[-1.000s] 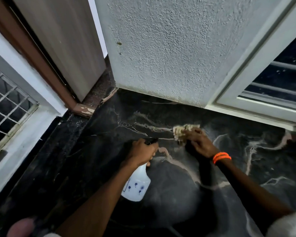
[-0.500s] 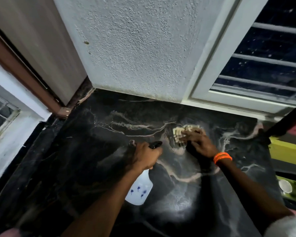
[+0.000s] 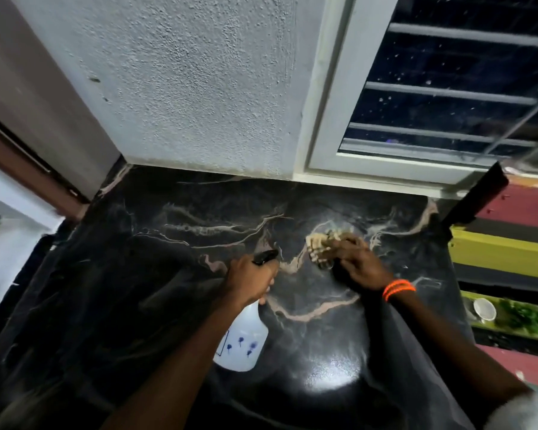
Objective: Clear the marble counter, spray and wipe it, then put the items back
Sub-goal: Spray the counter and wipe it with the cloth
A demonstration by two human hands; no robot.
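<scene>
The black marble counter (image 3: pixel 156 274) with pale veins fills the middle of the view. My left hand (image 3: pixel 250 279) grips the black trigger head of a white spray bottle (image 3: pixel 241 339) with blue marks, held above the counter, nozzle pointing right. To its right my right hand (image 3: pixel 356 263), with an orange band at the wrist, presses a beige checked cloth (image 3: pixel 319 246) flat on the marble.
A rough white wall (image 3: pixel 199 88) and a white-framed barred window (image 3: pixel 448 88) rise behind the counter. On the right, beyond the counter's edge, are a yellow strip (image 3: pixel 503 254), red surfaces and a small white cup (image 3: pixel 484 308). A brown door frame (image 3: pixel 28 172) stands at the left.
The view has swung right, bringing the window and the coloured strips into sight. Both hands have stayed close together, the cloth shifting slightly on the marble.
</scene>
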